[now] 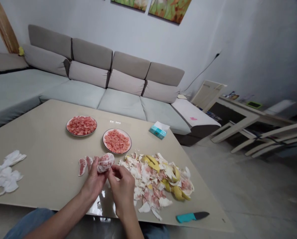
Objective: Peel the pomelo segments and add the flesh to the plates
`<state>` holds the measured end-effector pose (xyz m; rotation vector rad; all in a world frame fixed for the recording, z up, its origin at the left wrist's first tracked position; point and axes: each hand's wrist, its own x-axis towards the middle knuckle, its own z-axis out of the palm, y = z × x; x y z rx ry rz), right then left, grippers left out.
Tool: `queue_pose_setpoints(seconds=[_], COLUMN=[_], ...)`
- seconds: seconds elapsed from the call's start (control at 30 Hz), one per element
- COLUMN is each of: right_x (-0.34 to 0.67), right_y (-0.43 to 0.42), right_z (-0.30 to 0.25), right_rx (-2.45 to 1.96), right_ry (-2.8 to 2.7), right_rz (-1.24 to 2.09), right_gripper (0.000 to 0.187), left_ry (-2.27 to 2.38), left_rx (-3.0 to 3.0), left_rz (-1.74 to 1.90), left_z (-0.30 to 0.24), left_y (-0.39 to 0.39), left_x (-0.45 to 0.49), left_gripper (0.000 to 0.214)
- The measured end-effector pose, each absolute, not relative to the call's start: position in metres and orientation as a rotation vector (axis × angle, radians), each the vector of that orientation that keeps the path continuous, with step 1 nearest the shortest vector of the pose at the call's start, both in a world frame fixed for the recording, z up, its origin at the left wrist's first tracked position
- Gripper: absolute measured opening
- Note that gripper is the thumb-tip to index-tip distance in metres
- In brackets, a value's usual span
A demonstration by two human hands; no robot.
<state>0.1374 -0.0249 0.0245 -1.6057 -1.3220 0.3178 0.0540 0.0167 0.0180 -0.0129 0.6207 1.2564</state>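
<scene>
My left hand (93, 181) grips a pale pink pomelo piece (105, 162) wrapped in white membrane, and my right hand (122, 187) pinches its lower edge with the fingertips. Just left of them lie torn strips of pink pulp and membrane (82, 166). Behind my hands stand two round plates heaped with pink pomelo pulp, one (81, 125) farther left and one (117, 141) nearer. To the right spreads a large pile of white pith and yellow rind (155, 179). A knife with a teal handle (192, 216) lies beyond it near the table's front edge.
The beige table (39, 146) also holds crumpled white tissues (6, 174) at left and a teal tissue packet (158, 130) at the far side. A grey sofa (121, 103) runs behind the table. Pale wooden furniture (253, 132) stands at right on the floor.
</scene>
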Motion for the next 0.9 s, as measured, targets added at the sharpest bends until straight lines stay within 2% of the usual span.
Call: queue_pose_setpoints(seconds=[0.47, 0.6, 0.9], right_x=[0.143, 0.142, 0.137], right_y=[-0.027, -0.026, -0.025], right_z=[0.029, 0.031, 0.037], right_rx=[-1.549, -1.578, -1.628], right_ry=[-1.239, -1.244, -1.130], right_rz=[0.431, 0.376, 0.375], right_gripper=[0.011, 0.010, 0.007], left_ry=[0.605, 0.585, 0.528], left_rx=[-0.005, -0.020, -0.009], left_rz=[1.257, 1.270, 1.099], left_z=[0.021, 0.021, 0.014], left_y=[0.016, 0.012, 0.018], left_x=[0.055, 0.056, 0.054], left_gripper=[0.022, 0.024, 0.026])
